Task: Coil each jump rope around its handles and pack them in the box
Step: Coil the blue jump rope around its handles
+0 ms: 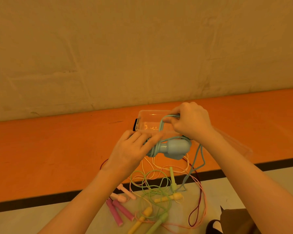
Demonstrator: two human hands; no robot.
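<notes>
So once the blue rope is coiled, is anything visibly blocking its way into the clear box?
Nothing visible does. The clear box sits open-topped just beyond the blue handles held by the left hand; only the right hand, pulling the blue cord, hovers over its right end.

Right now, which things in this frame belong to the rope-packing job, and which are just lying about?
Part of the job:
blue rope, being wound by the left hand and right hand
clear box, on the orange mat
pink handles, green rope, yellow handles, dark red cord, loose on the floor

Just lying about:
brown cloth, lower right
black shoe, lower right
</notes>
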